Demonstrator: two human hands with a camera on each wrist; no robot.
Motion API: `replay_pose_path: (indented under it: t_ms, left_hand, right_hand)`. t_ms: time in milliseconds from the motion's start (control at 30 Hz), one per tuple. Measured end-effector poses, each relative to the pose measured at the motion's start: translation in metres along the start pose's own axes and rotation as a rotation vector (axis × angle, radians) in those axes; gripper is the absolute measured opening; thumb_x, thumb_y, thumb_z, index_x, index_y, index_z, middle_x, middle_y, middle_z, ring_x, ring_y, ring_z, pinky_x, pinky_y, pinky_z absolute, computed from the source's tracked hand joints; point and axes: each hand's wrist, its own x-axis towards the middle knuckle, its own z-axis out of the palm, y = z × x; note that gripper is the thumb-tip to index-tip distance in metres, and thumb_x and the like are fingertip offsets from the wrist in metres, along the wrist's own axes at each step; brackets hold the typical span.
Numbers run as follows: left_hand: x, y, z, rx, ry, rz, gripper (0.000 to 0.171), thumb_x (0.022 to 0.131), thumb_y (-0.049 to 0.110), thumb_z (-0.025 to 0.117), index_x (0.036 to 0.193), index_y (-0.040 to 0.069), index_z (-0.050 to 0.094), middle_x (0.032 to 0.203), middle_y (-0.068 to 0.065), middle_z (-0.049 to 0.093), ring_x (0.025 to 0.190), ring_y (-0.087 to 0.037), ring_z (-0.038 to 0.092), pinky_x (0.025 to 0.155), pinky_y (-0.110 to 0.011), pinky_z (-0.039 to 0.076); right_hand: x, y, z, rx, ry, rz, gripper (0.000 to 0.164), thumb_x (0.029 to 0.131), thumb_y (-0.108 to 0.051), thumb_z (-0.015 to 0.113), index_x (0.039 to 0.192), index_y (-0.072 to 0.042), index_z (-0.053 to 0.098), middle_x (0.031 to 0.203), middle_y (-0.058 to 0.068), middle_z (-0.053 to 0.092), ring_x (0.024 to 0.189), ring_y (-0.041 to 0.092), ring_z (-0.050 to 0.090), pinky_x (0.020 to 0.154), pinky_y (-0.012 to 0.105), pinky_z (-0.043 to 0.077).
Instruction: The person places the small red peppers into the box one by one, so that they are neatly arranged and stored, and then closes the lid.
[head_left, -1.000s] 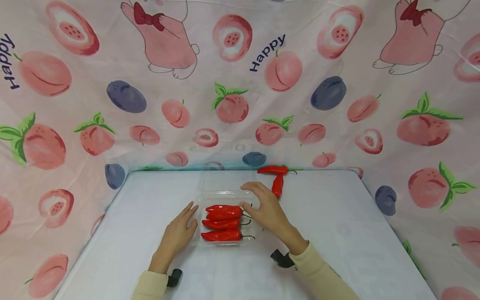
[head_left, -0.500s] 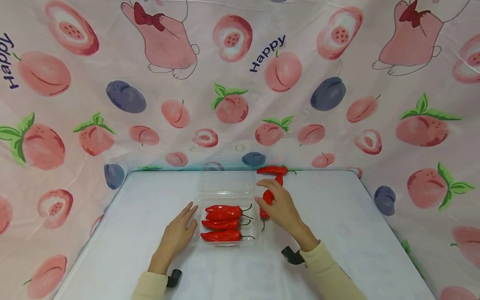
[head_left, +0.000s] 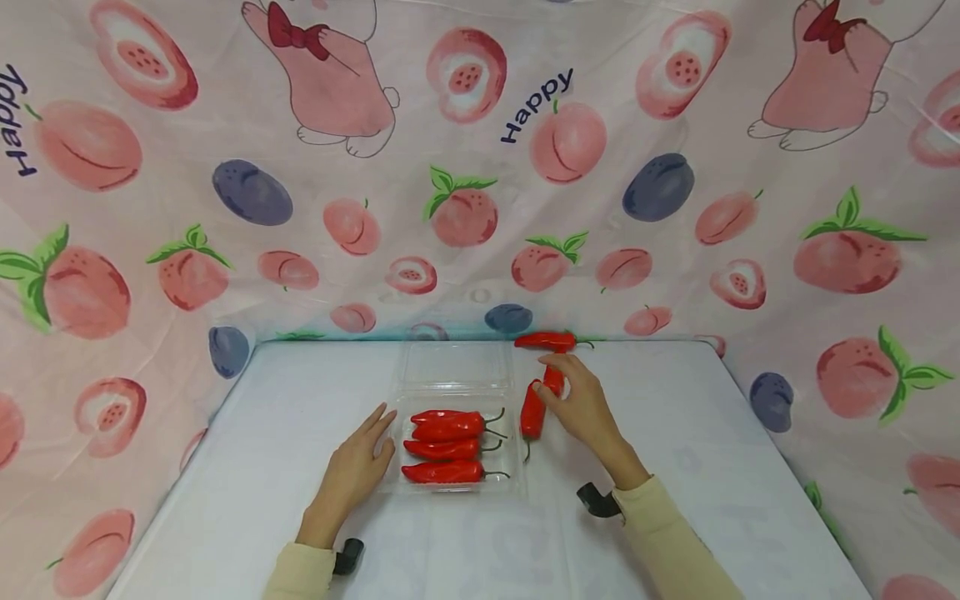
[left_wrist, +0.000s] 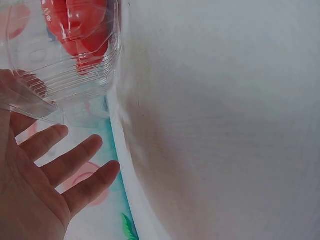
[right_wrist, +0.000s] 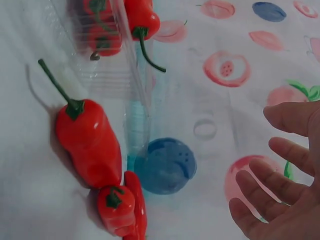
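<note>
A clear plastic clamshell box [head_left: 457, 404] lies unfolded, with several red chili peppers [head_left: 447, 472] side by side in its near half. My left hand [head_left: 356, 467] is at the box's left edge, fingers fairly straight; in the left wrist view its thumb shows behind the clear plastic [left_wrist: 75, 90]. To the right of the box lies a loose red pepper [head_left: 532, 412], stem toward me. Over a second loose pepper [head_left: 553, 379] hovers my right hand [head_left: 588, 408], partly hiding it. In the right wrist view the right hand [right_wrist: 285, 185] holds nothing, its fingers loosely spread.
A third loose pepper [head_left: 546, 340] lies across the table's back edge. The table has a white cover [head_left: 675, 467], and a fruit-print cloth [head_left: 480, 150] hangs behind and at both sides. The box's lid [head_left: 453, 364] reaches back toward that edge.
My right hand has moved rightward from the box's right side to the loose peppers, uncovering pepper stems and the loose pepper beside the box. The left hand has stayed in place.
</note>
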Motion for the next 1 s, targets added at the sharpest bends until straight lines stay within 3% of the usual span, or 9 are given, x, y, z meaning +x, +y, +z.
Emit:
replay_pose_path:
  t_ms: [233, 633, 1000]
  left_hand:
    - [-0.001, 0.0, -0.001, -0.006, -0.003, 0.0, 0.051, 0.097, 0.026, 0.055, 0.147, 0.018, 0.048, 0.157, -0.006, 0.039, 0.133, -0.036, 0.052, 0.102, -0.058, 0.047]
    - [0.001, -0.001, -0.001, -0.008, 0.005, 0.01, 0.05, 0.097, 0.026, 0.056, 0.146, 0.018, 0.049, 0.157, -0.005, 0.04, 0.133, -0.035, 0.052, 0.102, -0.057, 0.048]
    - [0.0, 0.0, -0.002, -0.014, 0.03, 0.016, 0.05, 0.096, 0.023, 0.058, 0.145, 0.017, 0.05, 0.156, -0.006, 0.042, 0.131, -0.035, 0.054, 0.101, -0.057, 0.049]
  right_hand:
    - [0.006, 0.021, 0.004, 0.005, 0.001, 0.046, 0.043, 0.089, -0.017, 0.07, 0.129, -0.007, 0.06, 0.126, 0.016, 0.061, 0.11, 0.033, 0.058, 0.096, 0.054, 0.052]
    - [0.016, 0.054, 0.014, 0.036, -0.039, 0.161, 0.044, 0.092, -0.019, 0.066, 0.132, -0.005, 0.057, 0.132, 0.019, 0.057, 0.117, 0.039, 0.057, 0.099, 0.055, 0.051]
    - [0.027, 0.069, 0.022, 0.026, -0.056, 0.258, 0.045, 0.092, -0.02, 0.064, 0.133, -0.004, 0.055, 0.132, 0.022, 0.056, 0.119, 0.04, 0.056, 0.098, 0.053, 0.051]
